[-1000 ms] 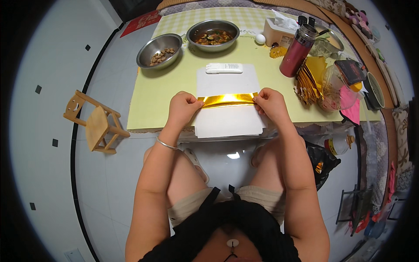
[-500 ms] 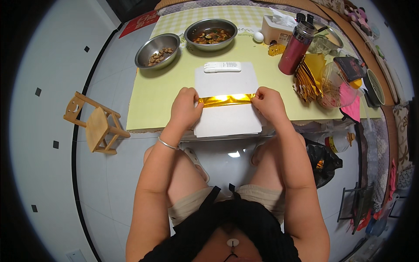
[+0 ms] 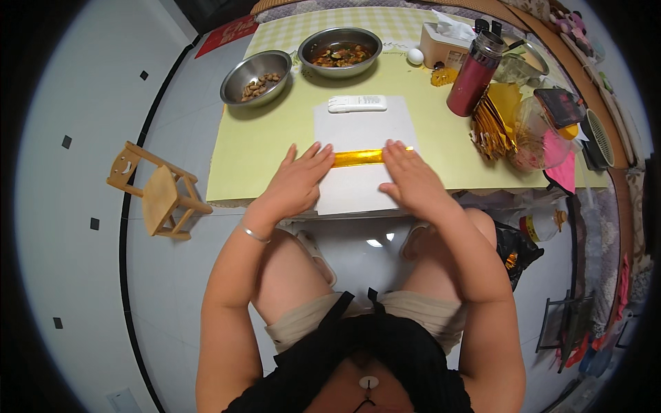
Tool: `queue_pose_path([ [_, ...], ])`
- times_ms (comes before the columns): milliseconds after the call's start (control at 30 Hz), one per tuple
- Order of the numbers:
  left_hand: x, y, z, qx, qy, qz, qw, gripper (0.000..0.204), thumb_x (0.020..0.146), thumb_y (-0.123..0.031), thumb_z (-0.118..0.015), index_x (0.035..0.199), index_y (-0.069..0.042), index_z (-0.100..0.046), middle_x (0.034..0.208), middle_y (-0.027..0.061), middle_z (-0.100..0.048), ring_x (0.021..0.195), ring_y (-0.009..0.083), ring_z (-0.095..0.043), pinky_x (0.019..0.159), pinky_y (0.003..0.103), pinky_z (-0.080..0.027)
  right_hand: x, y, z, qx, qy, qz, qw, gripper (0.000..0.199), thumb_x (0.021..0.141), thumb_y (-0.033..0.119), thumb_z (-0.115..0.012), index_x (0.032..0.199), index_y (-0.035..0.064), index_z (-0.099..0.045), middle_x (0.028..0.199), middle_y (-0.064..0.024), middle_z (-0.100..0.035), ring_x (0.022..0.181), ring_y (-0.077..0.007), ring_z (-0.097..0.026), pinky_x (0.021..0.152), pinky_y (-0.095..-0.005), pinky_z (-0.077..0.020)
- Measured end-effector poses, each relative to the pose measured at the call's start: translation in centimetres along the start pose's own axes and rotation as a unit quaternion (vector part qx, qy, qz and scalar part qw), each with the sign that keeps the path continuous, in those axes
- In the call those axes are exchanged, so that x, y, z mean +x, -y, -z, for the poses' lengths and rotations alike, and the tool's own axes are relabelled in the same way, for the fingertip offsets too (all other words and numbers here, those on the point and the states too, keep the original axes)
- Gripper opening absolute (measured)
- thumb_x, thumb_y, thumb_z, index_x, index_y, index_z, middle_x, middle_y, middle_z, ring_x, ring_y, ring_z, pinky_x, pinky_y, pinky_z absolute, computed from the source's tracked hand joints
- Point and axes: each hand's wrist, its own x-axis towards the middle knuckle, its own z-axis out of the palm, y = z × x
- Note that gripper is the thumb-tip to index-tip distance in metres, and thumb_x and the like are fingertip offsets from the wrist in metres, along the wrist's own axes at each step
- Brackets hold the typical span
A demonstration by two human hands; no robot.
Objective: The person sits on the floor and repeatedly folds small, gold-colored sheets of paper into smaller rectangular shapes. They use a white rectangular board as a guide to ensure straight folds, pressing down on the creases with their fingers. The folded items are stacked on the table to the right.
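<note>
1. Since the earlier frames I am no longer pinching the ends of the gold strip; both hands are now lying flat, fingers spread, on top of it.
2. My left hand is pressing the strip's left end, palm on the white sheet, nothing pinched.
3. My right hand is covering the right part the same way, open and flat; only the tip of the strip is peeking out beyond it.
4. The strip is lying across the middle of the sheet, near the front edge of the yellow table, with the white remote at the sheet's far edge.
5. To do this well, I am judging that I should be pressing evenly and sliding outward from the centre, so the fold is creasing straight.
6. I am keeping the sheet from skidding, since it overhangs the table edge.
</note>
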Motion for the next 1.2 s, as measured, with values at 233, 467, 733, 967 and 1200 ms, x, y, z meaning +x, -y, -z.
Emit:
queue_pose_path([
  [233, -0.8, -1.1, 1.5, 0.107, -0.08, 0.016, 0.991, 0.05, 0.085, -0.039, -0.071, 0.122, -0.005, -0.068, 0.143, 0.0189, -0.054, 0.145, 0.0374, -0.038, 0.12, 0.058, -0.023, 1.0, -1.1, -0.1, -0.12, -0.11, 0.021, 0.986, 0.036, 0.091, 0.02, -0.06, 0.118, -0.0035, -0.065, 0.125, -0.0213, -0.064, 0.119, -0.033, -0.061, 0.105, -0.0479, -0.046],
  [467, 6.4, -5.3, -0.2, 0.098, -0.122, -0.048, 0.986, 0.024, 0.075, -0.031, -0.075, 0.076, -0.007, -0.07, 0.078, 0.009, -0.061, 0.081, 0.0278, -0.059, 0.072, 0.044, -0.047, 3.7, 0.7, 0.0, -0.186, -0.101, 0.003, 0.977, 0.016, 0.083, 0.014, -0.06, 0.087, 0.0033, -0.072, 0.09, -0.0146, -0.069, 0.088, -0.0317, -0.068, 0.094, -0.0507, -0.0501],
  [733, 9.7, -7.0, -0.6, 0.199, -0.066, -0.026, 0.977, 0.008, 0.077, -0.016, -0.067, 0.075, -0.01, -0.072, 0.076, 0.0079, -0.068, 0.078, 0.0276, -0.066, 0.071, 0.041, -0.05, 3.3, -0.7, 1.5, -0.075, -0.106, -0.021, 0.991, 0.013, 0.087, 0.013, -0.059, 0.091, 0.0079, -0.07, 0.088, -0.0126, -0.07, 0.089, -0.0302, -0.069, 0.105, -0.0534, -0.0459],
  [967, 10.7, -6.4, 0.7, 0.228, -0.026, -0.003, 0.973, 0.011, 0.079, -0.013, -0.065, 0.078, -0.011, -0.076, 0.078, 0.0104, -0.07, 0.076, 0.028, -0.07, 0.067, 0.042, -0.056, 3.1, -1.4, 1.4, -0.014, -0.142, -0.04, 0.989, 0.011, 0.088, 0.017, -0.063, 0.086, 0.0087, -0.069, 0.082, -0.0108, -0.067, 0.085, -0.0307, -0.068, 0.099, -0.0448, -0.0499],
  [1200, 14.5, -4.3, 8.2, 0.214, -0.102, 0.074, 0.969, 0.016, 0.084, -0.013, -0.059, 0.086, -0.011, -0.076, 0.085, 0.015, -0.072, 0.082, 0.0351, -0.07, 0.073, 0.047, -0.058, 4.0, -3.2, 1.3, 0.187, -0.194, -0.203, 0.941, 0.097, 0.081, 0.019, -0.081, 0.155, -0.006, -0.024, 0.143, -0.0273, -0.052, 0.13, -0.0389, -0.053, 0.107, -0.0417, -0.0459],
])
